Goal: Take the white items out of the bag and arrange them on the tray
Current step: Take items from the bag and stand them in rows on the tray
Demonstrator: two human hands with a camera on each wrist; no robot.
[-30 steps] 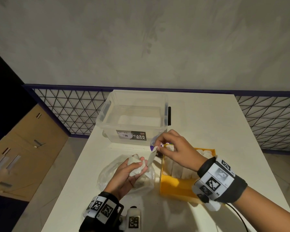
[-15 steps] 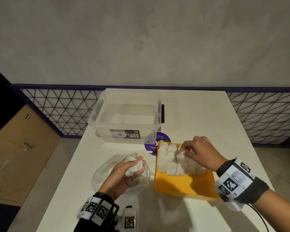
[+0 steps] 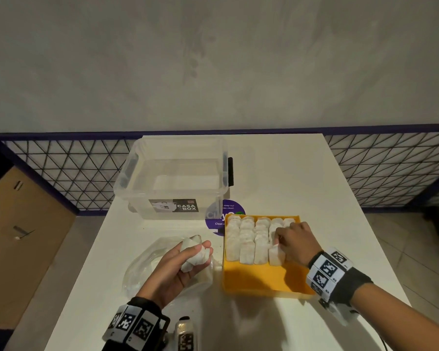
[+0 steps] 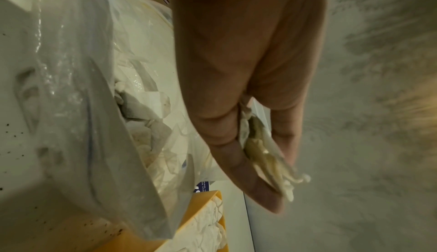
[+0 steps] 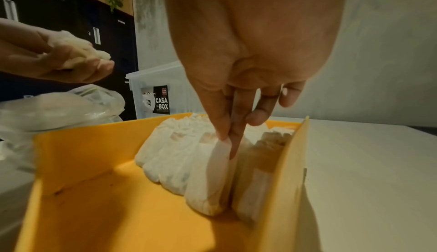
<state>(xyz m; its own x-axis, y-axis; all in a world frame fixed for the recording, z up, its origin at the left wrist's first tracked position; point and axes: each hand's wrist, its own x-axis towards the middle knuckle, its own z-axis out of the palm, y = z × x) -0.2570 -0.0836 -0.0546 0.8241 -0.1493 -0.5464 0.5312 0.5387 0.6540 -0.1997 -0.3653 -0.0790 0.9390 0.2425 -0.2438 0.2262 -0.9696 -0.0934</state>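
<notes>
A yellow tray (image 3: pixel 261 282) holds several rows of white sachets (image 3: pixel 247 239), standing side by side at its far end. My right hand (image 3: pixel 279 245) is down in the tray and pinches the top edge of one white sachet (image 5: pixel 210 174) between thumb and forefinger, at the near end of a row by the right wall. My left hand (image 3: pixel 195 253) grips a bunch of white sachets (image 4: pixel 264 155) just above the clear plastic bag (image 3: pixel 147 264), left of the tray. More sachets lie inside the bag (image 4: pixel 151 125).
A clear storage box (image 3: pixel 173 178) labelled CASA BOX stands behind the bag. A purple round sticker (image 3: pixel 226 211) lies on the white table (image 3: pixel 302 178) between box and tray. The near half of the tray floor is bare. Table edges drop off left and right.
My right hand took a sachet from beside the left hand, carried it right and lowered it into the tray. The left hand kept its bunch over the bag.
</notes>
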